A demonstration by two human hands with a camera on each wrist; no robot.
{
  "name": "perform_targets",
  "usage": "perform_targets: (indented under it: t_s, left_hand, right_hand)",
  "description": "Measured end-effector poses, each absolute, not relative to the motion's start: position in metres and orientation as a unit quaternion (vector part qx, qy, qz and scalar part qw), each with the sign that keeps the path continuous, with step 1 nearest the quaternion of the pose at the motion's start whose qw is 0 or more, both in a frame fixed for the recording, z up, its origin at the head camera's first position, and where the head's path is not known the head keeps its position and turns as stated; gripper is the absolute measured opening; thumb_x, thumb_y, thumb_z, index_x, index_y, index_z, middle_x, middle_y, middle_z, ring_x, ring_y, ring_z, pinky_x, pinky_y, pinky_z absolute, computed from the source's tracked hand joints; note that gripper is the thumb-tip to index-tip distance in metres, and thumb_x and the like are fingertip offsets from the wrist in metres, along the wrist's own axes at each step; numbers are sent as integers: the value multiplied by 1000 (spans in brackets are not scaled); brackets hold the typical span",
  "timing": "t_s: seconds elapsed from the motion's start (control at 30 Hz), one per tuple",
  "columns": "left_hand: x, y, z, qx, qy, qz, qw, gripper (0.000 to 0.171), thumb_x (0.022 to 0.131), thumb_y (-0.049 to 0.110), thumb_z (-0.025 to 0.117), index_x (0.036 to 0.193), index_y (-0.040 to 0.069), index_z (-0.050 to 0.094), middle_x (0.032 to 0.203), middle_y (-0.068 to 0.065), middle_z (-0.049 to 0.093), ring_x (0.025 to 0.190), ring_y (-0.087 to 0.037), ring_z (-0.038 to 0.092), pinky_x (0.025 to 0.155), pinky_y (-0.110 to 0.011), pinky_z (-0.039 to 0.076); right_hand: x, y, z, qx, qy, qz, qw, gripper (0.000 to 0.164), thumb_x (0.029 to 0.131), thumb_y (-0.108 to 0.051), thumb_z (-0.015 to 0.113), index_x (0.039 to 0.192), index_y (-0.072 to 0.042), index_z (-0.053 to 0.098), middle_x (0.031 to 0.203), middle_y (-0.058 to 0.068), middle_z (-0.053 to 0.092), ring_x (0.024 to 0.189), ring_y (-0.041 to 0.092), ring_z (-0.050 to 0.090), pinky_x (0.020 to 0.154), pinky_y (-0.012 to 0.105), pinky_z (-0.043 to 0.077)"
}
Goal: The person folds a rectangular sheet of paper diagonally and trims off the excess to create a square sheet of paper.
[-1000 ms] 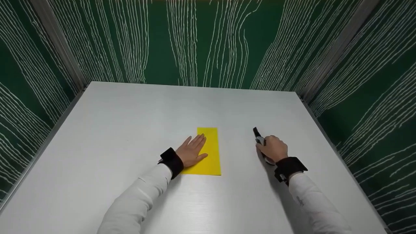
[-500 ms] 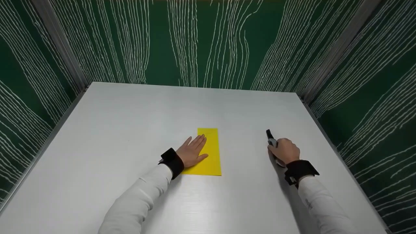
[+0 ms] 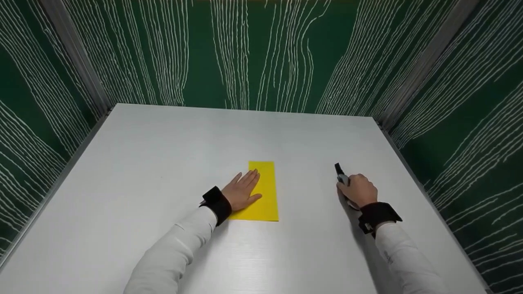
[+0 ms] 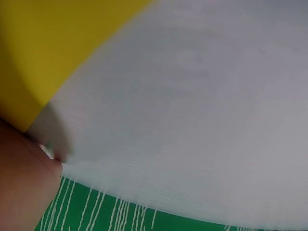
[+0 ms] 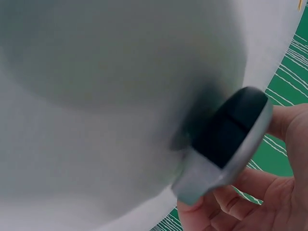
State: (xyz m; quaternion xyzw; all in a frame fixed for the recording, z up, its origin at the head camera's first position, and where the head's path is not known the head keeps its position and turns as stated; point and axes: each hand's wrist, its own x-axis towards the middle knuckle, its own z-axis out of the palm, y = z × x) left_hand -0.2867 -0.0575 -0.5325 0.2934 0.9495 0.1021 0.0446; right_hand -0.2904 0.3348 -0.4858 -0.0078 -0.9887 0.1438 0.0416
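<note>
A yellow sheet of paper (image 3: 266,200) lies flat on the white table, its left side partly hidden by my left hand (image 3: 241,192). That hand rests flat on it, fingers straight and thumb spread to the right. To the right of the sheet, my right hand (image 3: 360,190) grips a black-and-grey tool (image 3: 342,178) with a narrow black tip pointing away from me. In the right wrist view the tool's rounded black end with a grey edge (image 5: 228,137) shows, fingers around it; its exact kind I cannot tell. The left wrist view catches a corner of the yellow paper (image 4: 48,48).
The white table (image 3: 184,139) reaches back to a green wall (image 3: 269,53) with white wavy lines. Similar green panels stand on both sides, with grey posts (image 3: 429,61) at the corners. Each wrist wears a black band (image 3: 380,216).
My right hand has shifted to the right with the tool, away from the yellow paper, and has held still for the last half second. The left hand has stayed in place.
</note>
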Motion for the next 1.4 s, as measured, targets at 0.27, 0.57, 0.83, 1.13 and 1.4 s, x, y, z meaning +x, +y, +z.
perform_targets:
  t_s: [0.27,0.57,0.83,1.13,1.4]
  left_hand:
    - [-283,-58,-528,292,949,109,53,72,110,47,37,165,5,15,174,-11,16,163,-25,16,134,-47,12]
    - [-284,-57,-529,289,950,102,61,73,110,49,33,165,6,12,175,-10,12,163,-24,13,134,-45,10]
    - [-279,-59,-519,292,948,112,66,72,110,46,36,164,4,16,174,-12,16,163,-26,17,134,-46,13]
    - [-280,-56,-519,283,953,89,66,72,110,48,34,165,5,16,174,-10,15,163,-23,16,134,-45,13]
    - [-282,-56,-522,285,953,74,66,70,111,46,34,165,5,16,175,-9,14,163,-23,15,134,-45,12]
  right_hand:
    - [-286,331,-486,4,-988,137,67,45,96,-35,66,94,10,68,100,33,64,72,37,64,57,44,53]
    - [-286,293,-488,88,-969,127,192,54,96,-24,69,129,18,60,125,39,62,111,55,63,85,60,58]
    - [-275,224,-489,205,-955,140,163,59,100,-24,65,142,15,51,143,34,56,136,47,54,116,56,44]
    - [-253,158,-496,307,-945,107,-43,85,103,-48,56,161,4,21,169,24,21,159,38,23,131,53,19]
    - [-254,138,-501,341,-926,110,-122,93,104,-54,50,162,5,7,173,22,3,162,38,7,132,51,16]
